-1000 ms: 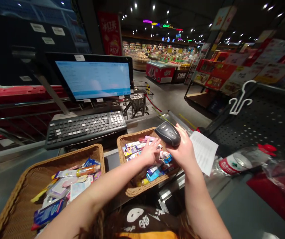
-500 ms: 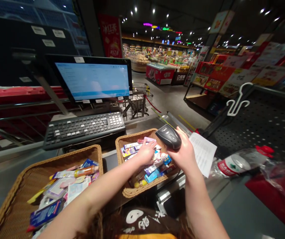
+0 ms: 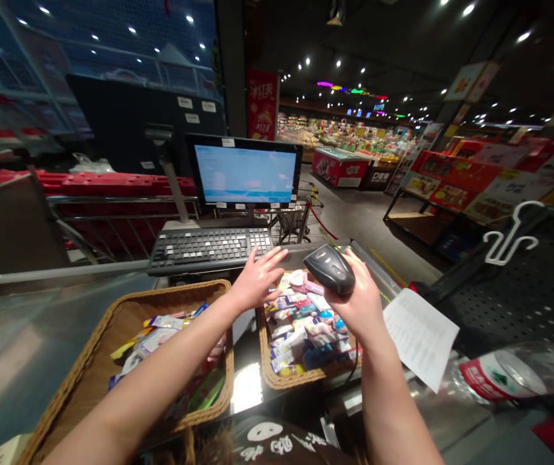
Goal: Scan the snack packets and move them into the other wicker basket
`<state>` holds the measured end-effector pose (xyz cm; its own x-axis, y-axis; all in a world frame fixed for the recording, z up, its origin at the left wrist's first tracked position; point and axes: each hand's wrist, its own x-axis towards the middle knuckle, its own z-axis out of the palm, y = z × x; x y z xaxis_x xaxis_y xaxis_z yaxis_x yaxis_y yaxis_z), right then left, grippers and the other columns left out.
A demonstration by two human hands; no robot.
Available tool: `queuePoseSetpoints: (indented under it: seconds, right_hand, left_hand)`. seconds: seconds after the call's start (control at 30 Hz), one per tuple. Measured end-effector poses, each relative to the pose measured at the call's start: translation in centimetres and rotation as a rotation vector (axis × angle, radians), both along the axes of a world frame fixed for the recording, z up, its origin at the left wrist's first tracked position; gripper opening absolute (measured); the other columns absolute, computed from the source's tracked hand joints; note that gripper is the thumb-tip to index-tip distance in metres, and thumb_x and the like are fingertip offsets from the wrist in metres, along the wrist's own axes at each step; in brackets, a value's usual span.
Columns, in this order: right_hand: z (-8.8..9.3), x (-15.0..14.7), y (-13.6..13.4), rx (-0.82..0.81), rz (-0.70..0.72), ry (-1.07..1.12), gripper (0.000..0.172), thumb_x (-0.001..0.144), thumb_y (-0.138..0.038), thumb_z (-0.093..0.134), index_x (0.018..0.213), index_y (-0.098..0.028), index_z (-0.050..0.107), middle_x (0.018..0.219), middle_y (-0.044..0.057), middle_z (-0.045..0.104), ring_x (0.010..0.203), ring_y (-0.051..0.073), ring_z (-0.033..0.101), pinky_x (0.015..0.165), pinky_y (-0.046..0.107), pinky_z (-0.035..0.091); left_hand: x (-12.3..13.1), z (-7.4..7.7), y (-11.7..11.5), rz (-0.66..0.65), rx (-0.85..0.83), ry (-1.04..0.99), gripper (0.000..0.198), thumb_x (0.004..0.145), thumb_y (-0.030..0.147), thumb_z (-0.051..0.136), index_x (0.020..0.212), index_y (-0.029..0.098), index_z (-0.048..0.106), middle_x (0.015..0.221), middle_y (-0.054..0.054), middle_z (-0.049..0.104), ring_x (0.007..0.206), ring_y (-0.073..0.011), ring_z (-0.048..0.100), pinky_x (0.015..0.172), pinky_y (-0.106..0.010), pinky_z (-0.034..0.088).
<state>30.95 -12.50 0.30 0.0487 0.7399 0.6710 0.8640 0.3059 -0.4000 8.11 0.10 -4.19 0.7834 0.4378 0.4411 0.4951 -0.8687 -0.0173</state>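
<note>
My right hand (image 3: 357, 294) is wrapped round a black barcode scanner (image 3: 330, 268), held above the far right corner of the right wicker basket (image 3: 266, 361). That basket is full of small packaged goods (image 3: 301, 329) in blue, white, pink and yellow wrappers. My left hand (image 3: 257, 279) hovers at the basket's far left corner, just in front of the keyboard (image 3: 209, 248). Its fingers are spread and I see nothing in them. Below my left forearm lies a larger wicker basket (image 3: 97, 342) with more small packages (image 3: 161, 336), partly covered by the arm.
Behind the keyboard stands a lit monitor (image 3: 245, 174). To the right are a printed sheet of paper (image 3: 420, 336), a plastic bottle (image 3: 504, 374) lying on its side and a white hook (image 3: 512, 236) on a black perforated panel (image 3: 538, 297).
My left hand has lifted out of the right basket and moved left toward the keyboard, fingers spreading. The scanner stays in my right hand. The view has shifted left and up.
</note>
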Motion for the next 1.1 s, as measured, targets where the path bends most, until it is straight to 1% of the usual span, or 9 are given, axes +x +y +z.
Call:
queuePoseSetpoints:
  seconds: [0.1,0.17,0.23,0.37,0.53,0.67,0.83,1.0,1.1]
  right_hand:
    - [0.9,-1.9,0.9,0.026,0.056,-0.057,0.049,0.077,-0.026,0.064,0.126,-0.021,0.056,0.13,0.014,0.062,0.14,0.039,0.041,0.114,0.065,0.032]
    - [1.4,-3.3,1.4,0.044,0.092,-0.068,0.052,0.076,-0.022,0.064,0.127,-0.022,0.055,0.132,0.013,0.06,0.141,0.038,0.04,0.114,0.064,0.032]
    - [1.7,-4.7,1.9,0.063,0.138,-0.08,0.055,0.075,-0.02,0.064,0.128,-0.023,0.054,0.134,0.013,0.059,0.141,0.038,0.04,0.115,0.064,0.032]
    - [2.2,-7.3,2.4,0.088,0.211,-0.093,0.054,0.073,-0.016,0.062,0.126,-0.025,0.057,0.132,0.011,0.06,0.14,0.038,0.042,0.114,0.065,0.034]
    - [2.5,-9.9,2.2,0.071,0.23,-0.099,0.051,0.073,-0.017,0.061,0.124,-0.024,0.059,0.132,0.011,0.06,0.14,0.04,0.041,0.112,0.066,0.034]
    - [2.4,-11.2,1.9,0.03,0.241,-0.107,0.051,0.073,-0.017,0.061,0.124,-0.023,0.059,0.133,0.012,0.06,0.14,0.04,0.04,0.113,0.067,0.032]
    - [2.2,-12.3,1.8,0.003,0.252,-0.108,0.053,0.073,-0.017,0.06,0.126,-0.024,0.058,0.135,0.011,0.059,0.141,0.04,0.039,0.113,0.067,0.031]
    - [1.9,-13.0,1.8,-0.008,0.273,-0.12,0.051,0.071,-0.016,0.06,0.122,-0.023,0.061,0.131,0.011,0.06,0.142,0.039,0.038,0.115,0.066,0.029]
    - [1.7,-13.4,1.7,-0.025,0.283,-0.129,0.049,0.071,-0.016,0.06,0.12,-0.022,0.062,0.129,0.012,0.061,0.142,0.039,0.037,0.114,0.065,0.029]
  left_hand:
    - [-2.5,1.4,-0.2,0.059,0.072,-0.046,0.029,0.088,0.035,0.06,0.111,0.02,0.067,0.157,-0.013,0.037,0.144,-0.0328,0.035,0.12,-0.064,0.001]
    - [-4.0,2.3,-0.3,0.094,0.118,-0.074,0.029,0.088,0.035,0.058,0.113,0.021,0.067,0.156,-0.013,0.039,0.144,-0.0323,0.036,0.121,-0.063,0.0]
    - [-5.5,3.2,-0.5,0.122,0.159,-0.092,0.03,0.089,0.035,0.058,0.114,0.021,0.066,0.156,-0.012,0.039,0.144,-0.0316,0.036,0.121,-0.062,0.0]
    - [-8.3,5.0,-0.7,0.164,0.206,-0.106,0.031,0.088,0.035,0.059,0.115,0.022,0.066,0.156,-0.012,0.039,0.144,-0.0313,0.037,0.122,-0.061,0.001]
    - [-11.1,6.4,-1.1,0.228,0.259,-0.103,0.031,0.09,0.036,0.057,0.116,0.021,0.066,0.158,-0.012,0.035,0.146,-0.0294,0.034,0.122,-0.06,0.0]
    - [-12.8,6.8,-1.3,0.244,0.262,-0.112,0.033,0.09,0.036,0.056,0.118,0.02,0.066,0.157,-0.012,0.036,0.146,-0.0291,0.034,0.122,-0.06,-0.002]
    - [-14.0,6.8,-1.4,0.255,0.246,-0.11,0.034,0.091,0.038,0.055,0.119,0.021,0.065,0.159,-0.011,0.033,0.146,-0.0298,0.034,0.122,-0.06,-0.005]
    - [-15.0,6.5,-1.4,0.241,0.261,-0.122,0.027,0.091,0.037,0.055,0.109,0.02,0.067,0.159,-0.011,0.033,0.145,-0.0299,0.035,0.123,-0.058,-0.003]
    - [-15.6,6.3,-1.3,0.236,0.266,-0.139,0.026,0.089,0.035,0.058,0.107,0.02,0.067,0.159,-0.012,0.034,0.144,-0.0307,0.037,0.123,-0.059,-0.001]
